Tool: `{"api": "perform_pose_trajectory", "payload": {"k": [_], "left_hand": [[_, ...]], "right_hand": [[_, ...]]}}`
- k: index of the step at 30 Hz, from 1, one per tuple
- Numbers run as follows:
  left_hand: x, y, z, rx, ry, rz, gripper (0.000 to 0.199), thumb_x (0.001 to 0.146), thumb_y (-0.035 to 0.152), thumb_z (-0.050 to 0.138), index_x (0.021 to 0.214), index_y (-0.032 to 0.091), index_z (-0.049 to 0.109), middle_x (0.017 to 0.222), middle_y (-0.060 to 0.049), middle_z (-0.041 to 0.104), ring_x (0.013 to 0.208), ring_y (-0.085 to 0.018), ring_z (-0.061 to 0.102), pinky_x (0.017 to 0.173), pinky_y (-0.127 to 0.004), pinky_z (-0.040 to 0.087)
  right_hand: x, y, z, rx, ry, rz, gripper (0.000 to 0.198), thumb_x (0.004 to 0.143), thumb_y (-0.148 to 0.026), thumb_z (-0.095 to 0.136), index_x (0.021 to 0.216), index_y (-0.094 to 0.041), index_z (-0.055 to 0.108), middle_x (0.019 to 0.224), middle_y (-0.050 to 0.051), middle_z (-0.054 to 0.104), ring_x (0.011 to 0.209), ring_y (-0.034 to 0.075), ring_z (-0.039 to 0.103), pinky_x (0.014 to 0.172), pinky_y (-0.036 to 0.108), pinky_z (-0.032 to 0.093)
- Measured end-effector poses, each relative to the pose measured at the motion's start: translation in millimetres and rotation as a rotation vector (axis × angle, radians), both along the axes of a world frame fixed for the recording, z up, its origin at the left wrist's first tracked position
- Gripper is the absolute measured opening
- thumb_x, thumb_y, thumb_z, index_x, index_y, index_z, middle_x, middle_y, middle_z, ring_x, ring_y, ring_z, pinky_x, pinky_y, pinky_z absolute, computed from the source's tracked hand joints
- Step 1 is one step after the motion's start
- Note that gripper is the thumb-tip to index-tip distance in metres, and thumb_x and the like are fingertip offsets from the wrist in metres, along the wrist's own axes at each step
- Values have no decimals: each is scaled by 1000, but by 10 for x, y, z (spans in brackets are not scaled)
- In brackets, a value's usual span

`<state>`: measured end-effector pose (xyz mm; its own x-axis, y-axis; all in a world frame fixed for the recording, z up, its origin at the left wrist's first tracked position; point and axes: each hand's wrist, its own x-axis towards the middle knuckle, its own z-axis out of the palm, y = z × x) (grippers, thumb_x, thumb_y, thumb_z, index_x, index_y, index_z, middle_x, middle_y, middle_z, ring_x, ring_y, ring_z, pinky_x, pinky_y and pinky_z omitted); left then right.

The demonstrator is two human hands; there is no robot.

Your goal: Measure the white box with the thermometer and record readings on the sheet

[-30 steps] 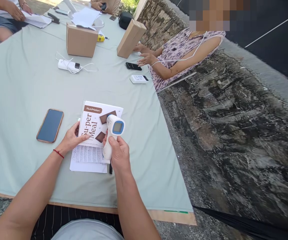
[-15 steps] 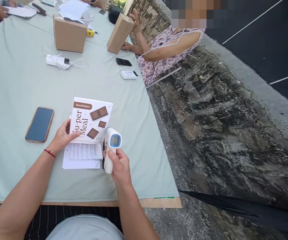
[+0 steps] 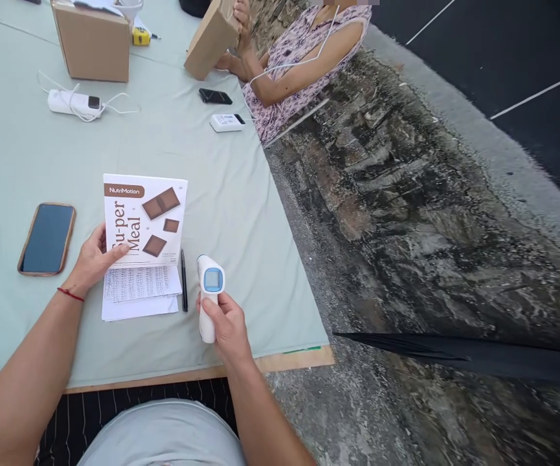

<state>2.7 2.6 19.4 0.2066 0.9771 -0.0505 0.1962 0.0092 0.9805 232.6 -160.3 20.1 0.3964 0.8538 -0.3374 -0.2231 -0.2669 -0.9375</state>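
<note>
My left hand (image 3: 96,259) grips the lower left side of a white box (image 3: 160,226) printed "NutriMotion Su-per Meal", thumb across its front and the other fingers hidden behind. The box is held up above papers (image 3: 138,307) covered in small writing. In my right hand (image 3: 228,323) is a white infrared thermometer (image 3: 208,317), its handle wrapped by my fingers and its blue-framed screen (image 3: 213,279) facing me. Between the papers and the thermometer lies a black pen (image 3: 184,281) on the cloth. A phone (image 3: 46,239) in a brown case rests left of my left hand.
Pale green cloth (image 3: 163,145) covers the table. Farther off stand a cardboard box (image 3: 92,48), a white device with a cable (image 3: 73,103), a black phone (image 3: 215,96), a white device (image 3: 227,123) and a yellow tool (image 3: 140,36). At right, another person (image 3: 303,65) holds a carton (image 3: 212,42).
The view has shifted, so most things sit farther left and higher. My right hand with the thermometer has moved away from the box, uncovering the pen. The other person's carton has tilted.
</note>
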Motion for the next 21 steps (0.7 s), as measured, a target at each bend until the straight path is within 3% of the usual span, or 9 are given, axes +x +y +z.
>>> {"api": "perform_pose_trajectory", "payload": {"k": [10, 12, 16, 18, 21], "left_hand": [[49, -40, 68, 14, -45, -32, 70, 70, 61, 79, 123, 18, 61, 125, -13, 69, 116, -35, 65, 97, -48, 56], [63, -48, 48, 21, -63, -18, 70, 70, 61, 79, 121, 17, 60, 124, -14, 69, 115, -34, 66, 95, -47, 57], [71, -58, -6, 55, -91, -1, 71, 70, 61, 78, 121, 16, 58, 125, -15, 68, 116, -33, 65, 97, -46, 56], [66, -56, -27, 74, -109, 3, 72, 71, 62, 78, 121, 16, 56, 126, -16, 67, 117, -33, 65, 99, -46, 55], [48, -34, -54, 140, -131, 44, 72, 72, 64, 76, 123, 17, 54, 128, -16, 65, 119, -32, 63, 101, -47, 53]], "right_hand": [[38, 36, -52, -9, -107, 68, 38, 70, -55, 70, 84, -19, 66, 72, 0, 61, 67, 15, 50, 65, 30, 44], [117, 89, -126, -30, -260, 77, 45, 71, -56, 69, 96, -19, 69, 82, 3, 66, 74, 19, 56, 71, 33, 47], [373, 226, -336, -117, -786, 9, 58, 71, -58, 65, 115, -21, 68, 105, 10, 67, 95, 26, 60, 82, 39, 48], [509, 276, -454, -172, -976, 25, 58, 74, -59, 61, 118, -22, 67, 107, 10, 64, 99, 27, 59, 83, 40, 48], [659, 305, -598, -189, -1097, 86, 54, 78, -59, 57, 118, -24, 66, 102, 9, 62, 99, 28, 58, 80, 40, 48]]}}
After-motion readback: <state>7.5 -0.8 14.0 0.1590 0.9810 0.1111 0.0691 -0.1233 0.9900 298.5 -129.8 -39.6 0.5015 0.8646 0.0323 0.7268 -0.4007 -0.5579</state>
